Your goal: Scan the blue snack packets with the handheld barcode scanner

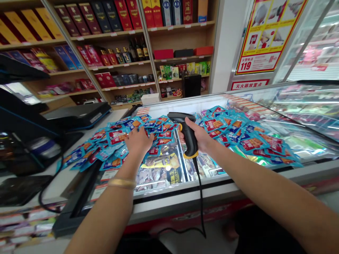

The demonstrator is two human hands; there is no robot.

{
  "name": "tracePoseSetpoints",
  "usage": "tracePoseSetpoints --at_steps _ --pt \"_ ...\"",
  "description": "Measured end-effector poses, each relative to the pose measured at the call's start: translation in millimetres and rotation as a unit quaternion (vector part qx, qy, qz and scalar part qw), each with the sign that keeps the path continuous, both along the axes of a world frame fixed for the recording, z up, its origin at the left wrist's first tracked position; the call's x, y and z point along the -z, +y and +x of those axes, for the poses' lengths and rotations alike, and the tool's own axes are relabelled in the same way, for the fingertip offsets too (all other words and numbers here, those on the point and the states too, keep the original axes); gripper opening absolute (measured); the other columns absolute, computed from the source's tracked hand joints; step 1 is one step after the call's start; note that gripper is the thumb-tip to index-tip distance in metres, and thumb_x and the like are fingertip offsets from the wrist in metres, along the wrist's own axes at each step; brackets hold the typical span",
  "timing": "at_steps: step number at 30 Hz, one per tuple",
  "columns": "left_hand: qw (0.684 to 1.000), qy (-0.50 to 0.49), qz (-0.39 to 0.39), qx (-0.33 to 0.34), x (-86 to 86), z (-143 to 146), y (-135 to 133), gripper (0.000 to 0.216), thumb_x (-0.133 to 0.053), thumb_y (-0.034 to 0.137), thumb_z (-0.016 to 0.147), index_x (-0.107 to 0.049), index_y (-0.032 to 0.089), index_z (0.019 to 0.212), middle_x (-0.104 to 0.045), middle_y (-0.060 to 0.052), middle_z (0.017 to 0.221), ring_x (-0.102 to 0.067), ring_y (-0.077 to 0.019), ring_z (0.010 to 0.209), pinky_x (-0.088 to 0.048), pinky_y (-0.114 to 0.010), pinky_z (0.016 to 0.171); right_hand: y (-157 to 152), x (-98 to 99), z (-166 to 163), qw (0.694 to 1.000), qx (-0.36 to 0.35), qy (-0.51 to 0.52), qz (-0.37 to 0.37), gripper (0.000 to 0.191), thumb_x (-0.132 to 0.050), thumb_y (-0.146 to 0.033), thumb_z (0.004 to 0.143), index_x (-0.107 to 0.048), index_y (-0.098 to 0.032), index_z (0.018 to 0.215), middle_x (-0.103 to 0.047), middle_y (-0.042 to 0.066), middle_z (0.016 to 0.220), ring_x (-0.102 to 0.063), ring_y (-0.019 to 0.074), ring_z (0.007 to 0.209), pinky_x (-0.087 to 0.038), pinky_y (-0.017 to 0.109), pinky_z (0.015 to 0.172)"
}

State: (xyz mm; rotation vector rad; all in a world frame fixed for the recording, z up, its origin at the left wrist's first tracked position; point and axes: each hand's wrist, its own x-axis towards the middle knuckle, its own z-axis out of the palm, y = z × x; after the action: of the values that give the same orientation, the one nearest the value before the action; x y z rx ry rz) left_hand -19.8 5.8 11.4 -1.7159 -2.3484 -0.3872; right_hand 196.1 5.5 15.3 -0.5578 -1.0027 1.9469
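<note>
A heap of small blue and red snack packets (238, 135) is spread over the glass lid of a chest freezer (185, 187). My right hand (201, 135) is wrapped round the grip of a black handheld barcode scanner (186, 132), whose head points left over the packets; its cable hangs down the freezer front. My left hand (139, 141) lies palm down on the packets at the left of the heap, fingers reaching into them. A gold bangle (123, 182) is on my left wrist.
A black till with a flat scale (76, 114) stands on the white counter at the left. Shelves of boxed goods and bottles (119, 53) fill the back wall. A second glass-topped freezer (304, 106) runs off to the right, under a poster (267, 31).
</note>
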Motion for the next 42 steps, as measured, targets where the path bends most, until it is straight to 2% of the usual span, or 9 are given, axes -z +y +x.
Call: tracePoseSetpoints --at_steps 11,15,19,22,26,30,32,37,42 --pt "0.998 -0.004 -0.060 0.024 -11.5 5.7 -7.9 0.043 -0.040 0.030 0.087 -0.056 0.016 0.124 -0.066 -0.018 0.119 -0.062 -0.0354 0.108 -0.049 -0.048 0.087 -1.4 19.7 9.0 0.999 -0.005 -0.035 -0.038 0.041 -0.063 -0.058 0.078 -0.055 -0.018 0.075 -0.055 0.001 0.058 -0.048 0.0125 0.053 -0.041 0.023 0.051" --pt "1.000 -0.004 -0.028 0.014 -15.4 1.4 -11.1 0.043 -0.034 0.027 0.091 -0.059 0.015 0.122 -0.070 -0.018 0.108 -0.065 -0.0344 0.102 -0.050 -0.046 0.085 -3.4 18.2 8.1 0.999 -0.006 -0.032 -0.030 0.040 -0.063 -0.057 0.078 -0.054 -0.018 0.074 -0.056 0.001 0.058 -0.048 0.0121 0.053 -0.041 0.023 0.051" --pt "1.000 -0.024 0.003 0.009 -18.2 -10.3 -10.9 0.042 -0.045 0.029 0.088 -0.059 0.014 0.124 -0.069 -0.019 0.111 -0.064 -0.0358 0.104 -0.049 -0.047 0.088 -3.5 18.1 8.1 0.999 -0.006 -0.033 -0.031 0.040 -0.063 -0.058 0.078 -0.055 -0.018 0.076 -0.055 0.000 0.058 -0.048 0.0121 0.053 -0.041 0.023 0.051" --pt "0.993 -0.064 0.095 0.018 -18.4 -18.2 -8.6 0.034 -0.046 0.025 0.086 -0.065 0.014 0.112 -0.071 -0.017 0.103 -0.065 -0.0350 0.100 -0.048 -0.047 0.088 -2.9 19.0 9.0 0.999 -0.009 -0.032 -0.029 0.041 -0.064 -0.058 0.077 -0.056 -0.018 0.077 -0.054 0.000 0.058 -0.047 0.0122 0.053 -0.041 0.023 0.051" --pt "0.919 -0.288 0.242 0.116 -11.3 -11.4 -4.1 0.030 -0.045 0.030 0.086 -0.064 0.016 0.104 -0.071 -0.008 0.091 -0.067 -0.0236 0.084 -0.053 -0.036 0.077 -3.6 18.9 9.8 0.999 -0.012 -0.026 -0.024 0.041 -0.064 -0.058 0.076 -0.055 -0.018 0.076 -0.055 0.001 0.059 -0.047 0.0122 0.054 -0.041 0.023 0.052" --pt "0.834 -0.505 0.127 0.180 3.7 9.0 -2.3 0.032 -0.047 0.034 0.083 -0.060 0.017 0.106 -0.069 -0.002 0.081 -0.062 -0.0157 0.060 -0.053 -0.031 0.061 -5.8 16.9 9.6 0.999 -0.020 -0.015 -0.022 0.042 -0.067 -0.058 0.074 -0.054 -0.018 0.075 -0.054 0.001 0.058 -0.046 0.0116 0.054 -0.041 0.022 0.052" --pt "0.844 -0.483 0.114 0.205 10.4 15.9 -2.5 0.031 -0.051 0.033 0.080 -0.062 0.017 0.103 -0.070 -0.003 0.084 -0.062 -0.0158 0.063 -0.054 -0.032 0.065 -6.8 16.1 9.2 0.999 -0.029 -0.015 -0.018 0.043 -0.066 -0.059 0.074 -0.055 -0.017 0.076 -0.053 0.001 0.058 -0.046 0.0113 0.053 -0.040 0.022 0.052" --pt "0.916 -0.312 0.114 0.227 16.3 20.5 -3.0 0.032 -0.053 0.027 0.077 -0.064 0.017 0.105 -0.072 -0.005 0.096 -0.066 -0.0204 0.089 -0.050 -0.034 0.088 -7.4 16.6 8.6 0.998 -0.040 -0.036 -0.019 0.044 -0.062 -0.060 0.077 -0.057 -0.016 0.077 -0.053 0.000 0.058 -0.045 0.0108 0.052 -0.039 0.022 0.051" --pt "0.935 -0.254 0.099 0.228 15.3 23.1 -3.5 0.036 -0.051 0.025 0.078 -0.063 0.017 0.111 -0.072 -0.006 0.103 -0.066 -0.0214 0.093 -0.050 -0.032 0.087 -7.3 18.3 7.8 0.997 -0.070 -0.037 -0.016 0.043 -0.059 -0.060 0.080 -0.057 -0.017 0.077 -0.052 0.000 0.058 -0.045 0.0110 0.053 -0.039 0.022 0.052"
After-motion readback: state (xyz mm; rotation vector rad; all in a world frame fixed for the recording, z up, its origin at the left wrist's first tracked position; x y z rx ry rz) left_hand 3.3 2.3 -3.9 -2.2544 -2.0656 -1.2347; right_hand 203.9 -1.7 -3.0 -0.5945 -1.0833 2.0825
